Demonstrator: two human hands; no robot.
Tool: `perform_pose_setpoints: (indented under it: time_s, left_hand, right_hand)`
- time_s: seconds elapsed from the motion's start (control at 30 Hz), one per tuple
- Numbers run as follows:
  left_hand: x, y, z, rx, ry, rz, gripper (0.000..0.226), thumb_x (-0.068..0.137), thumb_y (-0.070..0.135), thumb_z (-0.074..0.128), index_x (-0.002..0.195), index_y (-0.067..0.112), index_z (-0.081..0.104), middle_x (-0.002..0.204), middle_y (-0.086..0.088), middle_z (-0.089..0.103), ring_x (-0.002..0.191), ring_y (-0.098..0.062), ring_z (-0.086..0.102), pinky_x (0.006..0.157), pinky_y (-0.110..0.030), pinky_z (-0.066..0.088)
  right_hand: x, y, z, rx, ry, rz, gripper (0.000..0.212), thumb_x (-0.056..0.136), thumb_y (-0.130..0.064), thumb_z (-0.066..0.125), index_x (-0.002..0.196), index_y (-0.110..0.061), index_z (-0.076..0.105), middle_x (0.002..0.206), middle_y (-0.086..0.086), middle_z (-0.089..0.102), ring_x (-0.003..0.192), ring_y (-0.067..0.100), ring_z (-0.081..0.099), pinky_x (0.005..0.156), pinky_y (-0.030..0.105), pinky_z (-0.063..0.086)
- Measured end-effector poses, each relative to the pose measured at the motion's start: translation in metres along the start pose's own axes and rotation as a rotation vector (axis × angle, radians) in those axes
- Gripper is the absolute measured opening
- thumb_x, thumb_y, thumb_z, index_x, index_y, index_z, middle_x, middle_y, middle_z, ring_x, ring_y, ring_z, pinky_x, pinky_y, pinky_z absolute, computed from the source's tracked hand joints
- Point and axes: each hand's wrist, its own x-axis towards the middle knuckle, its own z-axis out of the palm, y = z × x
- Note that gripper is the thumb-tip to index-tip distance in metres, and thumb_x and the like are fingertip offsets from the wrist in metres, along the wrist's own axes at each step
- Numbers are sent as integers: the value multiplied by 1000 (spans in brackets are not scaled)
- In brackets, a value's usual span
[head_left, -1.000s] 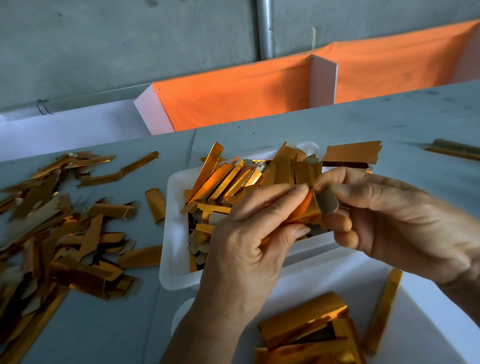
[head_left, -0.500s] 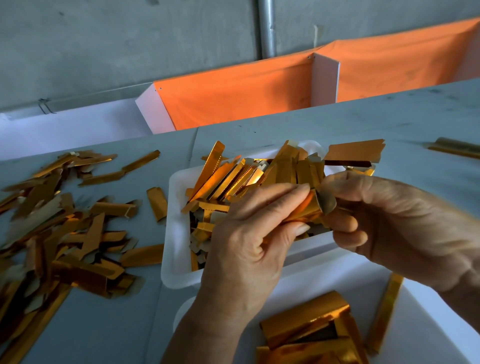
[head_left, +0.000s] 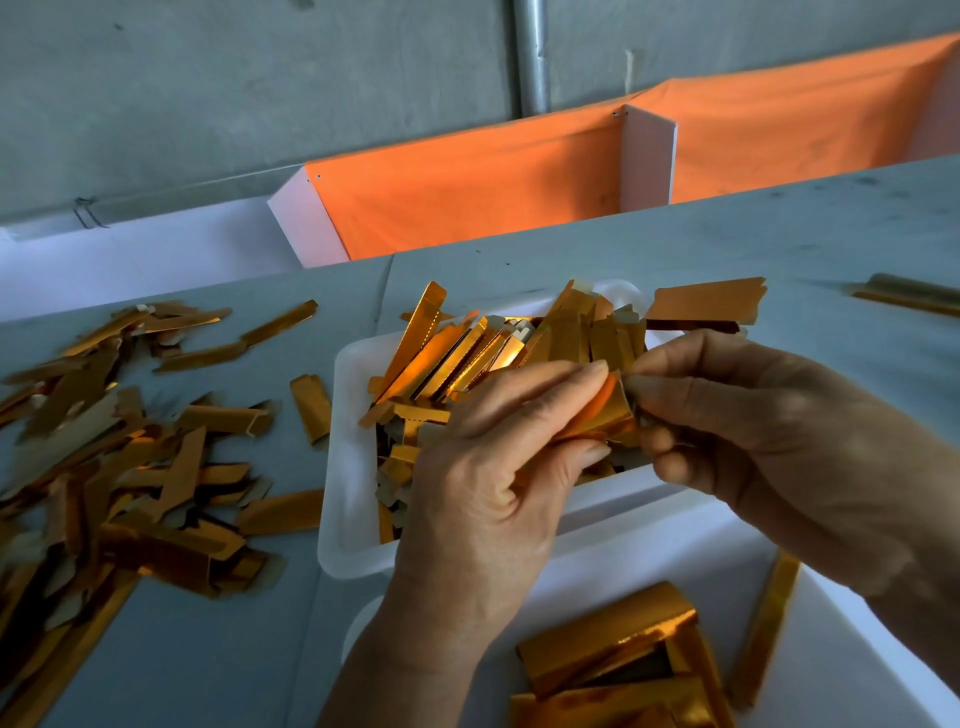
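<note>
Hands are meeting over a white tray (head_left: 345, 467) heaped with gold strips (head_left: 467, 353). Between them a gold card piece (head_left: 597, 410) is hanging in the air above the tray's near side. Mirror-bright foil is covering its outer face and glowing orange where the piece is bowing into a curve. The left hand (head_left: 483, 467), its back toward the camera, is pinching the piece between long fingers laid on top and the thumb beneath. The right hand (head_left: 753, 431) is facing it from the right, knuckles up and fingers curled, nipping the piece's right end between fingertip and thumb. The piece's long axis is running roughly left to right across the view, with the right end tilting slightly upward toward the right hand. More gold offcuts (head_left: 104, 467) are lying scattered on the grey table (head_left: 779, 244) to the left. Folded gold pieces (head_left: 613, 654) are sitting in a second white tray (head_left: 841, 639) nearest the camera.
</note>
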Motion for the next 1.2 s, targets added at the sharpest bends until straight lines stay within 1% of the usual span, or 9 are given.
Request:
perform_pose_setpoints:
  time_s: [0.13,0.2,0.33,0.67,0.8,0.9,1.0,1.1,1.2]
  left_hand:
    - [0,-1,-1,-11,22,-16,41,82,17,67,122,6,61,121,1,60,115,-7,55,93,-9,41]
    - [0,0,-2,-24,30,-12,42,82,17,65,122,7,61,122,2,59,116,-5,55,94,-9,41]
    - [1,0,-3,-34,31,-4,43,81,16,67,122,6,61,122,1,60,116,-6,55,95,-11,41]
    - [2,1,-5,-53,6,30,39,86,17,62,124,7,58,121,1,59,115,-6,56,95,-15,43]
    - [-1,2,-6,-56,26,-16,37,85,19,64,120,6,63,119,2,63,114,-8,58,93,-19,47]
    - [-3,5,-6,-113,11,-67,26,85,18,64,110,11,63,118,3,65,111,-7,60,87,-16,50]
    - [-3,5,-6,-120,-8,-65,20,85,15,64,104,9,63,118,4,65,113,-9,60,86,-19,51]
    - [-2,5,-6,-80,-12,-40,19,85,15,64,103,8,65,116,3,66,112,-10,60,88,-21,51]
    - [-1,6,-6,-20,-22,9,21,85,15,64,104,7,67,115,2,67,111,-10,61,89,-30,53]
  right_hand:
    - [-1,0,2,40,-51,-57,11,63,-23,67,69,-16,73,61,6,60,51,10,59,46,17,49]
    - [-1,-2,1,82,-85,-49,13,65,-23,66,71,-15,73,63,6,60,53,10,60,47,18,51]
    - [-1,-7,-3,66,-155,-11,24,59,-22,69,79,-11,75,61,8,62,52,10,61,47,17,52]
    - [0,-6,-3,85,-168,-8,13,59,-20,70,72,-18,74,60,3,60,50,8,58,44,17,49]
    - [0,-7,-5,104,-204,11,22,58,-16,70,79,-15,74,61,7,61,52,11,62,46,18,51]
    - [1,-8,-7,77,-216,21,23,55,-10,75,77,-16,74,58,8,60,50,11,60,44,19,51]
    - [1,-7,-8,22,-208,21,32,48,0,80,75,-16,73,57,9,58,48,13,57,43,19,48]
    - [2,-6,-8,24,-196,24,25,53,-3,78,73,-17,73,56,8,57,48,13,56,42,19,47]
    - [2,-4,-8,38,-178,42,13,60,-10,71,71,-18,73,56,9,57,47,14,55,42,19,46]
